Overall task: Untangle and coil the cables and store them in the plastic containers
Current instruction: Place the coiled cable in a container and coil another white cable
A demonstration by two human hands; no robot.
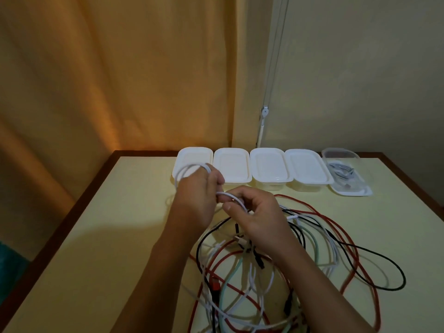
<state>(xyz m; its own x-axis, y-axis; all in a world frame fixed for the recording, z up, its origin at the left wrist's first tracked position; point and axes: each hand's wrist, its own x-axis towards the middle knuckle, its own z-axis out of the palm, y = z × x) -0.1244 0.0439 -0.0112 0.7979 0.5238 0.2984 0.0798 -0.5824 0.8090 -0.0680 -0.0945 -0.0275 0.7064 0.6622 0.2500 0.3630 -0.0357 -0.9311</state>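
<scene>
Above the counter (125,212), the left hand (195,200) holds a white cable (185,173) coiled in curled fingers while the right hand (258,218) pinches its strand, near the tangled cables (264,272), with containers (269,170) at the far edge.

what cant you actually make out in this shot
- Head view: the cable pile runs off the bottom edge, so its full extent is cut off.
- The right hand covers the plugs under it.
- The left hand hides how the white cable loops through its fingers.
- What lies in the clear container is too small and dim; the white containers have lids on.
</scene>
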